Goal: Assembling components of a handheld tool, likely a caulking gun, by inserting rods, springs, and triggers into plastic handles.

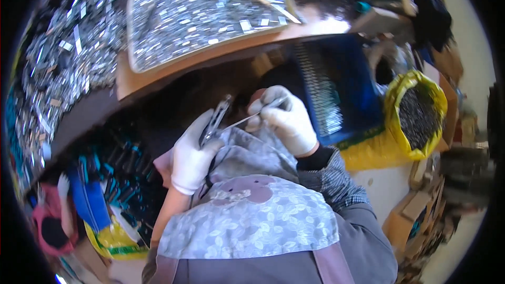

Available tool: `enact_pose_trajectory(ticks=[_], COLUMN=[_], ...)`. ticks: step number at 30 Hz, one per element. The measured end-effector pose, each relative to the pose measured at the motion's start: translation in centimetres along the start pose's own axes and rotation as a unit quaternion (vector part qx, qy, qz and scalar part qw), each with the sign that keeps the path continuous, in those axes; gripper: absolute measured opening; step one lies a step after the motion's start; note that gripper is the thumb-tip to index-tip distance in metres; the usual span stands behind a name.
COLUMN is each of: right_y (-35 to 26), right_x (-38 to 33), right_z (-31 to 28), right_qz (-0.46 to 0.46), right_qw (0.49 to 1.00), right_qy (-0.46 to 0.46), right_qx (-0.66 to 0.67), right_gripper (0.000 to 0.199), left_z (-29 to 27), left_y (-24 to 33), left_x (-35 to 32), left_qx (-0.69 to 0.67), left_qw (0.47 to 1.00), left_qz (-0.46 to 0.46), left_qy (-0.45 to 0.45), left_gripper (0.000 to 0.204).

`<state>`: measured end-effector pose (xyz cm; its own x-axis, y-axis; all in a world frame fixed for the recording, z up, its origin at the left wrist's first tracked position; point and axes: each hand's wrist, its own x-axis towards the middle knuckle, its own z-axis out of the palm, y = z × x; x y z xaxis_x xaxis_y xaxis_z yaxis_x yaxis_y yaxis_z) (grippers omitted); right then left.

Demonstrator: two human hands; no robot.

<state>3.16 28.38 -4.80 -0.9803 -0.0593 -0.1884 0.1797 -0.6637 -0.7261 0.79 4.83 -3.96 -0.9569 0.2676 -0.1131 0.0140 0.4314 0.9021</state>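
My left hand [192,152], in a white glove, is closed round a slim, slotted metal piece [215,119] that looks like a folding tool's handle and points up and away from me. To its right, my white-gloved right hand [286,118] pinches a thin, pale metal strip [243,122]. The strip's left end reaches close to the metal piece; whether they touch, I cannot tell. Both hands are above my lap, over a patterned grey apron [252,215]. Blur hides fine detail of both parts.
A shallow tray [131,47] of shiny metal pieces stands ahead, beside a large metal heap [79,47]. On the right are a blue bin [357,89] with rowed metal parts and a yellow sack [392,110] of small dark parts. A person [52,221] sits at lower left.
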Motion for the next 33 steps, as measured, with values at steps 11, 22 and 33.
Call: enact_pose_trajectory(ticks=[11,22,33], right_y=[3.8,3.5,-5.3], right_x=[2.7,3.1,3.5], right_z=[6.4,6.6,5.3], right_qz=[0.153,-0.025,-0.049], right_qw=[0.977,0.915,0.889], right_qy=[-0.136,-0.13,-0.093], right_qx=[-0.064,-0.382,-0.446], right_gripper=[0.032,0.019,0.017], left_z=[-6.3,-6.8,-7.8], left_y=[0.9,1.3,0.5], left_x=[-2.3,-1.9,-2.6], left_qx=[-0.081,-0.095,0.101], left_qw=[0.978,0.98,0.984], left_qz=[-0.03,-0.07,0.128], left_qy=[0.189,0.161,0.073], left_gripper=[0.048,0.046,0.039])
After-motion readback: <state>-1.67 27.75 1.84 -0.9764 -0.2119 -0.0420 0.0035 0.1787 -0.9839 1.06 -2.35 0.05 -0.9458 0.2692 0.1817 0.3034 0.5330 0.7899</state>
